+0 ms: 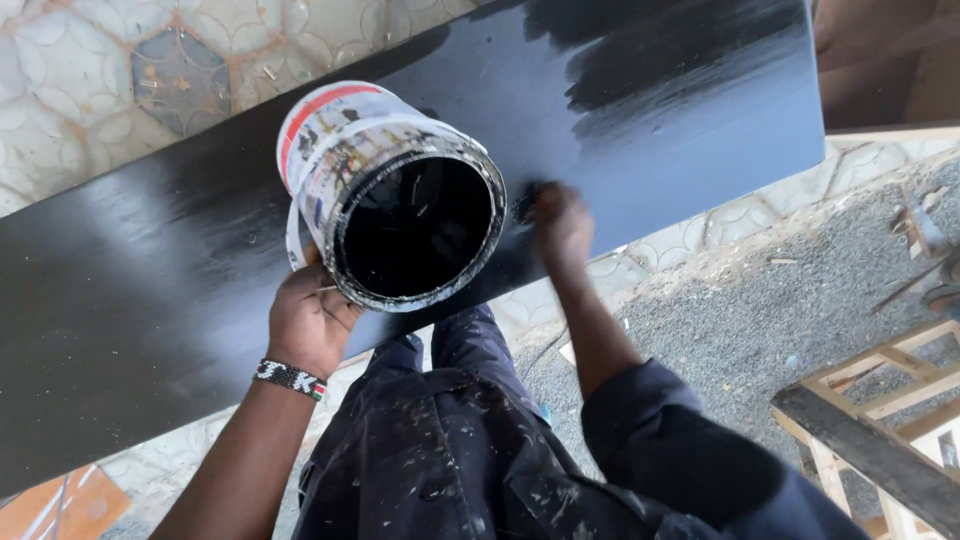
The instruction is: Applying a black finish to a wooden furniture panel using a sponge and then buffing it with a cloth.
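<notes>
A long black-painted board (200, 250) ran across the scene from the near left to the far right, its surface glossy and wet-looking toward the far right end and duller toward the left. Beneath it lay a patterned tile floor (110, 70), showing at the far left and again in a strip along the board's near edge, and to the right of that a patch of grey gravel ground (740, 330). At the near right stood a rough wooden frame (880, 430) of pale slats with one dark beam across it.

The person's paint-spattered dark overalls (450, 450) filled the near middle, and a dark sleeve (680, 450) covered the right arm up to the forearm.

The paint bucket (395, 190), white with a red band and a printed label, hung tilted over the middle of the board, its open mouth turned toward the camera and its inside black with paint. The left hand (310, 320) held it from the near side, fingers clamped round its lower rim, a beaded wristband (290, 378) at the wrist.

The right hand (560, 225) pressed on the board just right of the bucket, fingers closed together over something small and dark; it was blurred, and what it gripped could not be told
</notes>
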